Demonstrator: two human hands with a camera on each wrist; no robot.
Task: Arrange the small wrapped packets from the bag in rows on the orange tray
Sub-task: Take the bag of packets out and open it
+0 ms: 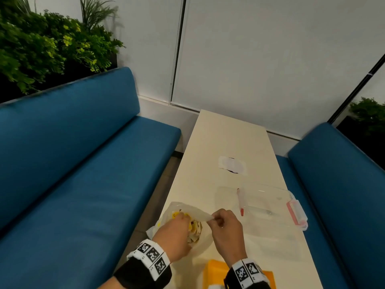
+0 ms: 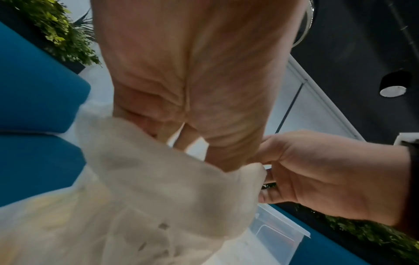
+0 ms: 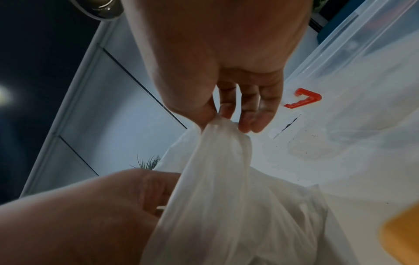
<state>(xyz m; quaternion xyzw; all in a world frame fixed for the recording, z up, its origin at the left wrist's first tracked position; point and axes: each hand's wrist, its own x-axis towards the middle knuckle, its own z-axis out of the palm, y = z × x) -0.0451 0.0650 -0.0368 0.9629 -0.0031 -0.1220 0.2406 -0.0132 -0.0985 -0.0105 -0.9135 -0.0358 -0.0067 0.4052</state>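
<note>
Your right hand [image 1: 226,228] pinches the rim of the thin white bag [image 1: 200,213] between thumb and forefinger, lifting that edge up off the table; the other fingers [image 3: 256,114] hang loosely extended below the pinch. Your left hand [image 1: 175,232] reaches into the bag's open mouth from the near left, its fingertips buried among the contents, so you cannot tell from any view whether it has closed on a packet. Through the opening, the small wrapped packets [image 1: 194,226] show as a yellow and pale heap inside the bag, which sits at the near left edge of the cream table [image 1: 227,142].

The orange tray [image 1: 216,272] lies at the near edge of the table, just near of the bag and partly hidden by your right wrist. To the right of your hands stands a clear plastic box [image 1: 268,203] with a pink latch [image 1: 296,213] on its right end, and a red-tipped pen [image 1: 240,202] rests at the box's left side. Farther along the table lies a white patch [image 1: 232,165] with a dark mark beneath it. Blue benches [image 1: 83,163] flank the table on both sides.
</note>
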